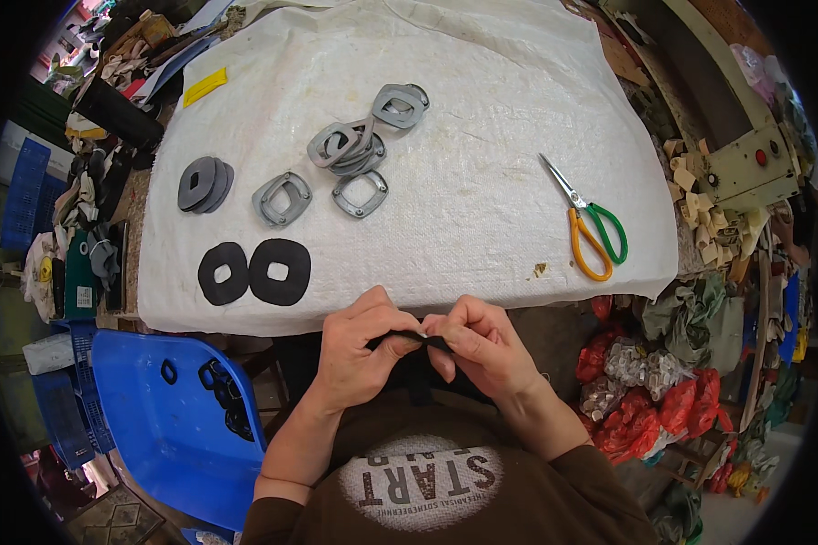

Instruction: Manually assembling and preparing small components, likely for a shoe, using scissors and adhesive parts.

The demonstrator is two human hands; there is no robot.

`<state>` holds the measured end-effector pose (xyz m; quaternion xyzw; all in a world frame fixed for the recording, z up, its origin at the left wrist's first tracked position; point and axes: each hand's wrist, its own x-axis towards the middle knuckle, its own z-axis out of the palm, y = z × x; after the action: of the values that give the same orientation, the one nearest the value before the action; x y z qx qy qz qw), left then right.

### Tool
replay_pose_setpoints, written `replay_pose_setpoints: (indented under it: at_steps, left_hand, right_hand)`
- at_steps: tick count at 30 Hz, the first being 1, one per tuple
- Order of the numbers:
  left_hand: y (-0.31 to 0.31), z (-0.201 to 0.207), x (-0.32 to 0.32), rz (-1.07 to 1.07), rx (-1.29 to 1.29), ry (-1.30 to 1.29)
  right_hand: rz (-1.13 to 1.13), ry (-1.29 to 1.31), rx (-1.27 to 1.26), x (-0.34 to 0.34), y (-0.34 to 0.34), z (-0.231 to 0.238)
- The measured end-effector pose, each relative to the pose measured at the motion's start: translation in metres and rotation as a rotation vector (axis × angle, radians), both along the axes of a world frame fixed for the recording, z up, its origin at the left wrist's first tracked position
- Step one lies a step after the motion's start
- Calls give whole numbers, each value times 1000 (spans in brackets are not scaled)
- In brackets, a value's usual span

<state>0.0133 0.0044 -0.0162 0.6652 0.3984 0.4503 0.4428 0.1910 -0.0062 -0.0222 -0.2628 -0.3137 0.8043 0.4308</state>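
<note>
Close to my body, just off the near edge of the table, my left hand (359, 350) and my right hand (489, 350) meet with thumbs and fingers pinched. Between them is a thin black piece (437, 343), mostly hidden by the fingers, so its full shape does not show. Left of the hands, two black rounded-square pads (280, 272) with centre holes lie flat side by side. A stack of dark grey pads (203, 185) sits beyond them. Grey ring-shaped frames (283, 199) lie across the middle, some overlapping in a pile (346, 148).
Orange-and-green-handled scissors (591, 222) lie slightly open at the right on the white sheet (482, 182). A yellow packet (205, 87) rests far left. Below left stands a blue basin (145, 427) with black rings inside. Red plastic bags (632, 422) are heaped at the lower right.
</note>
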Motion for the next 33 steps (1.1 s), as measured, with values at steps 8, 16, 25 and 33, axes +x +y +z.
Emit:
replay_pose_setpoints:
  at_steps: [8, 16, 25, 33]
  left_hand:
    - [-1, 1, 3, -39, 49, -10]
    - [-2, -6, 0, 78, -159, -65]
    - [-1, -3, 10, 105, -243, -206]
    - [-8, -21, 14, 215, -423, -586]
  right_hand:
    - [153, 64, -60, 5, 5, 0]
    - [-274, -925, 962, 8, 12, 16]
    - [-296, -802, 621, -7, 4, -1]
    - [-304, -448, 342, -17, -2, -6]
